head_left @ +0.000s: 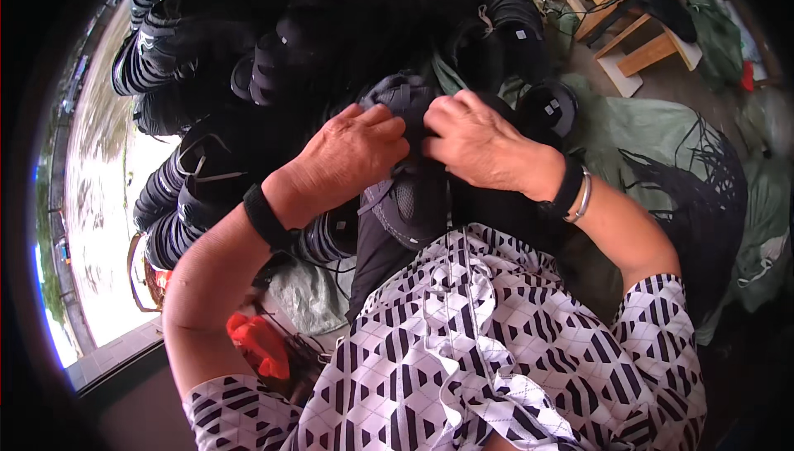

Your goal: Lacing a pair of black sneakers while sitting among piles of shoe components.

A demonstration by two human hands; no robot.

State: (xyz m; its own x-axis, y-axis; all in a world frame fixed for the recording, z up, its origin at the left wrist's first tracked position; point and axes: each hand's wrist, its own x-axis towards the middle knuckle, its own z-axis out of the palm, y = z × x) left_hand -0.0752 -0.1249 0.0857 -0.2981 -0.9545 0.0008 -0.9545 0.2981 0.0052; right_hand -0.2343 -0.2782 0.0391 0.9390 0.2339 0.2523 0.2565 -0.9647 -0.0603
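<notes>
A dark grey-black shoe upper (407, 203) with a mesh toe rests on my lap, its toe toward me. My left hand (351, 149) is over its left side with the fingers curled and pinched together. Across a small gap, my right hand (480, 138) is also closed, fingertips bent in at the upper's right side. Whatever the fingertips grip is hidden by the hands and lost against the dark material. Another dark shoe piece (401, 95) shows just beyond my hands.
Stacks of nested black shoe uppers (165, 203) stand at left, with more (509, 13) at the back. Black laces (695, 174) lie over green sacking (645, 124) at right. A wooden stool (649, 50) is at the far right. A red plastic bag (258, 343) lies at lower left.
</notes>
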